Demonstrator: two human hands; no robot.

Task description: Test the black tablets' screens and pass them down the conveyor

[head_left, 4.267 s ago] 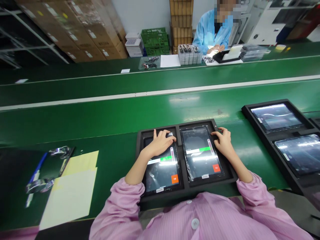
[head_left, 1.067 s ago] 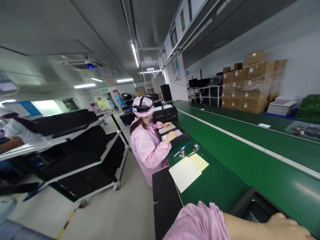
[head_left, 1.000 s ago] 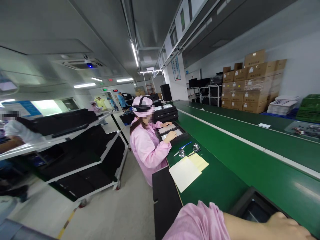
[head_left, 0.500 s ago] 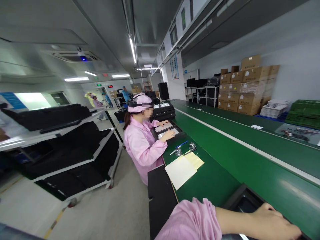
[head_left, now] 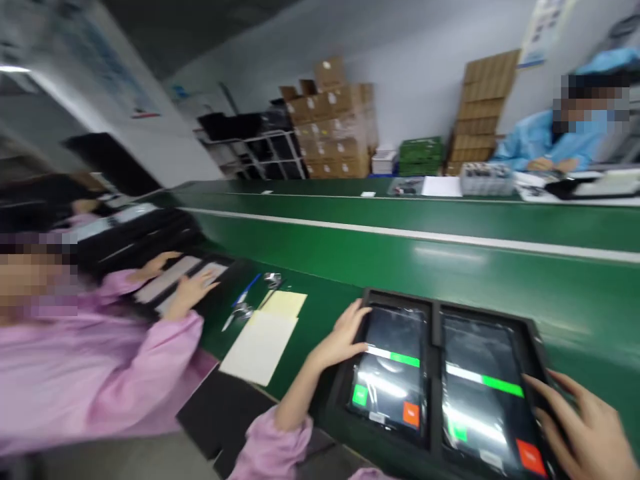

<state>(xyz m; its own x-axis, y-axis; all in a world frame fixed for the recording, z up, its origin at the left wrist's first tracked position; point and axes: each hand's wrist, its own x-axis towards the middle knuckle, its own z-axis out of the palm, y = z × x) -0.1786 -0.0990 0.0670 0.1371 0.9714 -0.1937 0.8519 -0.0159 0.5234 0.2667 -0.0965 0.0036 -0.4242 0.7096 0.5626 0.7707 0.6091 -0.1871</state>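
A black tray (head_left: 434,373) lies on the green bench in front of me, with two compartments side by side. Each compartment holds a flat, glossy screen, the left screen (head_left: 395,333) and the right screen (head_left: 477,347), both showing white, green and red patches. My left hand (head_left: 343,339) grips the tray's left side, its thumb and fingertips over the rim. On the opposite side my right hand (head_left: 587,427) has hold of the right rim, fingers bent around it and somewhat apart. Its lower part is cut off by the frame edge.
Left of the tray lie a white sheet (head_left: 260,350), a yellow sheet (head_left: 285,303) and a blue pen (head_left: 247,288). A co-worker in pink (head_left: 125,373) works at another black tray (head_left: 220,263). Across the bench sits a person in blue (head_left: 535,137). Cardboard boxes (head_left: 330,127) stand behind.
My view has swung right and down to the tray. Both my hands now show at its sides; before, only one forearm and hand reached over it at the lower right.
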